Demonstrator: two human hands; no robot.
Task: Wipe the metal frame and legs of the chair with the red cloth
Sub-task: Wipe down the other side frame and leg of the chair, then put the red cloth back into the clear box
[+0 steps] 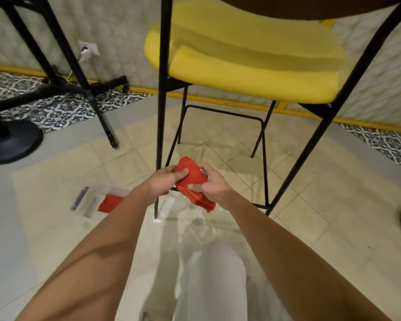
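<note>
A chair with a yellow padded seat [252, 66] stands on a thin black metal frame [161, 100]. Low down, a black crossbar [259, 206] joins the two near legs. I hold a folded red cloth [191, 179] with both hands right at that crossbar, beside the near left leg. My left hand [164, 181] grips the cloth's upper left part with thumb on top. My right hand [210, 181] pinches its lower right part, and a corner of the cloth hangs down below it.
A clear plastic packet [100, 201] holding another red cloth and a dark pen-like item lies on the tiled floor to the left. Black table legs [79, 70] and a round black base [12, 142] stand at the far left. My white trouser leg [213, 281] is below.
</note>
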